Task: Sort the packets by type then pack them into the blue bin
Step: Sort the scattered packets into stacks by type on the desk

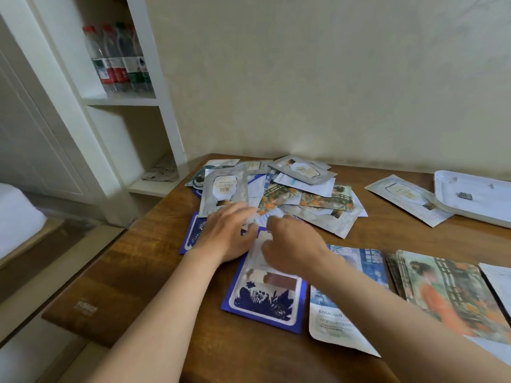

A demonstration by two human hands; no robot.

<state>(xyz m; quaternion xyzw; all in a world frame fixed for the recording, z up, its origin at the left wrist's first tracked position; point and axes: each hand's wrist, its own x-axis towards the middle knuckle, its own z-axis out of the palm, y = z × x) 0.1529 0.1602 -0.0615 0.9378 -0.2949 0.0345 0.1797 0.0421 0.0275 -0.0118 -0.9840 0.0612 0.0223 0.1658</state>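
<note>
As right hand [290,244] grips blue packet [265,302], pale packet [331,324] reads "KISS…"

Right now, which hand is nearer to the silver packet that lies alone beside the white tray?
The right hand. It is at the near edge of the pile, to the left of the silver packet; the left hand is even farther left.

Glossy foil packets [297,172], polished wood table [154,258]
</note>
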